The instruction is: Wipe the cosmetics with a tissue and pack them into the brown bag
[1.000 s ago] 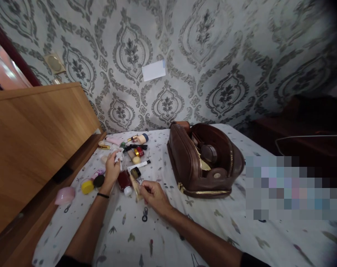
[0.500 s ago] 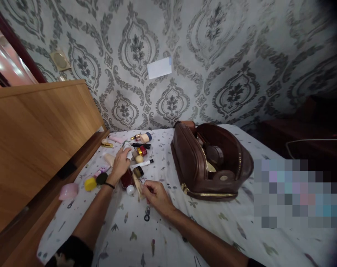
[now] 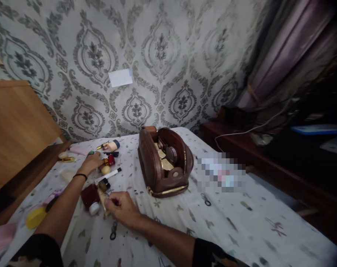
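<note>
One beige tube [image 3: 102,200], long axis toward the far edge of the patterned sheet [image 3: 257,222], lies just left of the nearer right hand [image 3: 125,208], fingers curled narrow, contents unclear; the left hand [image 3: 93,162] hides its grip.

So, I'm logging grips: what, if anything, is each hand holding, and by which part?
It cannot be told. The right hand is curled beside the beige item, with no clear grip; the left hand hides what lies beneath it.
</note>
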`<state>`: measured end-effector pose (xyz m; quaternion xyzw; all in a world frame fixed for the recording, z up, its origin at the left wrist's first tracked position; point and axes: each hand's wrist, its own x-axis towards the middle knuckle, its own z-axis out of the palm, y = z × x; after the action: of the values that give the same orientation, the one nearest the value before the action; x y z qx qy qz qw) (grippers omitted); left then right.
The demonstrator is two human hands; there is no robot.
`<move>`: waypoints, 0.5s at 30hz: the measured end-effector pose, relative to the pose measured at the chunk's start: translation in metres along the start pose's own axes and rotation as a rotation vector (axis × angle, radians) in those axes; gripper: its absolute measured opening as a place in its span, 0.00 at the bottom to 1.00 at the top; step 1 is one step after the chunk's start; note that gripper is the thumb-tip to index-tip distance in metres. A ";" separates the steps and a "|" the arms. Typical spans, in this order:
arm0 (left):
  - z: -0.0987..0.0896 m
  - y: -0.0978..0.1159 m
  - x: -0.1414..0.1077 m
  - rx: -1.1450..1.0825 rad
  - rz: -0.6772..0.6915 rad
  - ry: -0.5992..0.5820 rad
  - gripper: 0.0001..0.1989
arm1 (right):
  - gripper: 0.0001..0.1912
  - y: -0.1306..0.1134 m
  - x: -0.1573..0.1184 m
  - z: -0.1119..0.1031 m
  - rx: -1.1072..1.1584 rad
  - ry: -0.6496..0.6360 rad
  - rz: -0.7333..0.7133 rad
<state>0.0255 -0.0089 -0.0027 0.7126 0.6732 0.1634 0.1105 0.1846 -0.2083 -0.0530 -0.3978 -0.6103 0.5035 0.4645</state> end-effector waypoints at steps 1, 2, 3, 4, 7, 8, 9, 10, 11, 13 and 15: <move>-0.001 0.002 0.001 -0.006 -0.036 -0.033 0.17 | 0.14 0.000 0.000 0.000 -0.009 0.001 -0.005; -0.003 0.003 0.002 -0.014 -0.075 -0.068 0.19 | 0.14 -0.001 0.000 -0.001 -0.022 0.006 -0.009; -0.004 0.005 0.001 -0.025 -0.115 -0.098 0.22 | 0.14 -0.001 0.000 -0.001 -0.035 0.011 -0.013; -0.004 0.007 0.000 -0.043 -0.146 -0.116 0.24 | 0.14 -0.002 0.000 -0.002 -0.046 0.015 -0.017; -0.005 0.013 -0.005 -0.123 -0.218 -0.129 0.31 | 0.15 -0.003 -0.001 -0.002 -0.050 0.017 -0.028; -0.005 0.014 -0.008 -0.157 -0.237 -0.124 0.32 | 0.15 -0.003 -0.001 -0.002 -0.042 0.016 -0.027; -0.006 0.015 -0.011 -0.197 -0.251 -0.116 0.33 | 0.14 -0.003 -0.001 -0.002 -0.032 0.016 -0.022; -0.007 0.015 -0.013 -0.240 -0.263 -0.107 0.33 | 0.14 -0.002 -0.001 -0.002 -0.024 0.017 -0.015; -0.009 0.014 -0.016 -0.283 -0.272 -0.093 0.32 | 0.14 -0.002 0.000 -0.002 -0.016 0.016 -0.007; -0.014 0.011 -0.022 -0.365 -0.277 -0.044 0.30 | 0.14 0.000 0.000 -0.001 0.003 0.014 0.014; -0.023 0.006 -0.031 -0.430 -0.243 0.055 0.27 | 0.15 0.001 0.001 0.000 0.041 0.003 0.052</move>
<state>0.0215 -0.0415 0.0180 0.5819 0.7064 0.3079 0.2600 0.1849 -0.2072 -0.0542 -0.4046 -0.5888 0.5271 0.4602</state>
